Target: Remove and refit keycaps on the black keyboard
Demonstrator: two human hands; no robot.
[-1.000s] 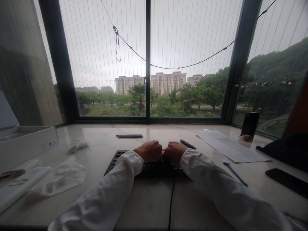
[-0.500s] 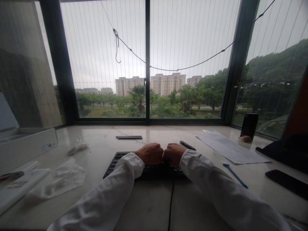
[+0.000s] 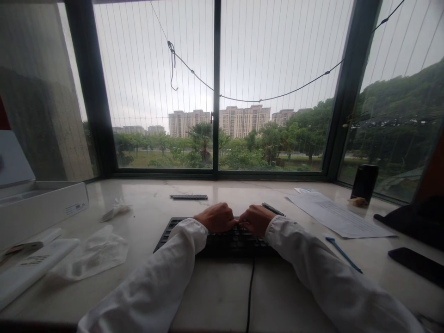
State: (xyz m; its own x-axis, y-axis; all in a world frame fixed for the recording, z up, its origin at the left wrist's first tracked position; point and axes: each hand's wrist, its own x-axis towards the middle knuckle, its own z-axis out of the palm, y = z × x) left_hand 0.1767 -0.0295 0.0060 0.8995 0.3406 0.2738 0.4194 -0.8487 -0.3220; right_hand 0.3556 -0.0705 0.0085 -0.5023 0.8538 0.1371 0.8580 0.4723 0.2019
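Observation:
A black keyboard [image 3: 225,247] lies on the pale stone counter, and its cable [image 3: 250,291] runs toward me. Above its middle, my left hand [image 3: 218,217] is closed, fingers curled inward. My right hand [image 3: 255,219], also closed, meets it, so that the fingertips of both touch or nearly touch over the keys. Whatever is between the fingers, if anything, is hidden. White sleeves reach both wrists. Just beyond my right hand lies a small dark pen-like object [image 3: 273,209].
Thin dark sticks [image 3: 189,197] lie behind the keyboard. To the left are crumpled plastic [image 3: 95,254] and a white box [image 3: 41,210]. On the right are a paper sheet [image 3: 333,215], a blue tool [image 3: 343,254], a phone [image 3: 416,266] and a black cylinder [image 3: 364,185].
My hands have drawn slightly apart and turned, showing more of the fingers and the keys beneath. The whole view has shifted a little.

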